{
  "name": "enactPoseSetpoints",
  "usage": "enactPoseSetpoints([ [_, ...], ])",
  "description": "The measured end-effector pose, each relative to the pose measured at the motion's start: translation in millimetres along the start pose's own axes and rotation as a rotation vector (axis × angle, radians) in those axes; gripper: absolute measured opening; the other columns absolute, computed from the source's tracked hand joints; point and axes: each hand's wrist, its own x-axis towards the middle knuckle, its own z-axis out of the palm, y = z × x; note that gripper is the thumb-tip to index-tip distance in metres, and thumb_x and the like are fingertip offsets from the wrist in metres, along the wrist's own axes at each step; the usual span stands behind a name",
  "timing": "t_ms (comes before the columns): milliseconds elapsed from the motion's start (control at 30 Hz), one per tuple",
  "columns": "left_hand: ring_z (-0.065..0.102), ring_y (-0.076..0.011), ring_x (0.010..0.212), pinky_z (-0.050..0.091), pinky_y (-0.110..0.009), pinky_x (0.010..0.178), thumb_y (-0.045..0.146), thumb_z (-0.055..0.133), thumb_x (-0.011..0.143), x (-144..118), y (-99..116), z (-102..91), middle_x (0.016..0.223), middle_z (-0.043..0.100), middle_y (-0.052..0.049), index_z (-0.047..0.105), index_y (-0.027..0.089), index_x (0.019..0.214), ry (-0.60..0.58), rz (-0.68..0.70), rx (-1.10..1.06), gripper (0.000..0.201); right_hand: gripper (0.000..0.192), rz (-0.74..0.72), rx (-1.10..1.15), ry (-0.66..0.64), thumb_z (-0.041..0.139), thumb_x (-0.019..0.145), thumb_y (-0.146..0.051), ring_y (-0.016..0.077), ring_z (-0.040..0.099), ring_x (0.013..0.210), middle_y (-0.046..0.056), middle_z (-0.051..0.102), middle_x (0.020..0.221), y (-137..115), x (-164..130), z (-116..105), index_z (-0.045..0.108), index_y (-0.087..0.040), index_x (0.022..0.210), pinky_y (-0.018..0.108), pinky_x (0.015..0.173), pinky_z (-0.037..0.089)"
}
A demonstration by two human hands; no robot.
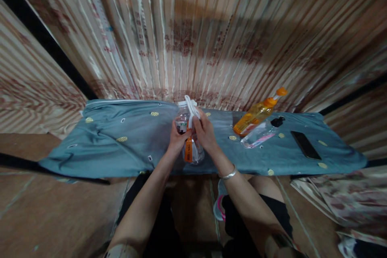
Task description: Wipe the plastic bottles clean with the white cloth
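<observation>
Both of my hands are on a clear spray bottle point(192, 151) with an orange label and a white trigger head point(191, 108), held tilted over the front edge of a blue-grey cloth point(121, 141). My left hand point(178, 137) wraps the bottle's body from the left. My right hand point(205, 131) grips it near the white trigger head. A silver bangle point(229, 175) circles my right wrist.
To the right on the cloth lie an orange-capped bottle of yellow liquid point(256, 113), a clear bottle with a black cap point(261, 133) and a black phone point(305, 145). A striped curtain point(193, 36) hangs behind. My knees are below the cloth's edge; patterned fabric point(338, 199) lies at right.
</observation>
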Motion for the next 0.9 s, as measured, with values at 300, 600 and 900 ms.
enactPoseSetpoints([
  [300, 0.070, -0.0200, 0.082, 0.055, -0.035, 0.085, 0.025, 0.100, 0.037, -10, 16, 8.3, 0.091, 0.076, 0.000, 0.070, 0.020, 0.105, -0.089, -0.053, -0.016, 0.075, 0.055, 0.485, 0.281, -0.123, 0.067, 0.086, -0.075, 0.0246, 0.075, 0.085, 0.003, 0.076, 0.072, 12, 48, -8, 0.075, -0.021, 0.079, 0.037, 0.084, 0.061],
  [600, 0.070, -0.0202, 0.084, 0.055, -0.034, 0.083, 0.032, 0.095, 0.050, 7, 26, -7.5, 0.095, 0.075, 0.000, 0.068, 0.023, 0.103, 0.088, 0.052, -0.092, 0.060, 0.037, 0.739, 0.404, -0.073, 0.079, 0.084, -0.060, 0.0239, 0.079, 0.090, 0.003, 0.083, 0.081, 59, -41, -4, 0.079, -0.023, 0.083, 0.040, 0.094, 0.060],
  [900, 0.069, -0.0206, 0.095, 0.054, -0.033, 0.091, 0.023, 0.094, 0.049, 13, 29, -12.8, 0.107, 0.072, 0.001, 0.063, 0.028, 0.119, 0.175, 0.162, -0.046, 0.076, 0.023, 0.825, 0.697, 0.167, 0.084, 0.075, -0.044, 0.0225, 0.075, 0.068, 0.002, 0.079, 0.071, 71, -91, 12, 0.071, -0.025, 0.077, 0.035, 0.064, 0.063],
])
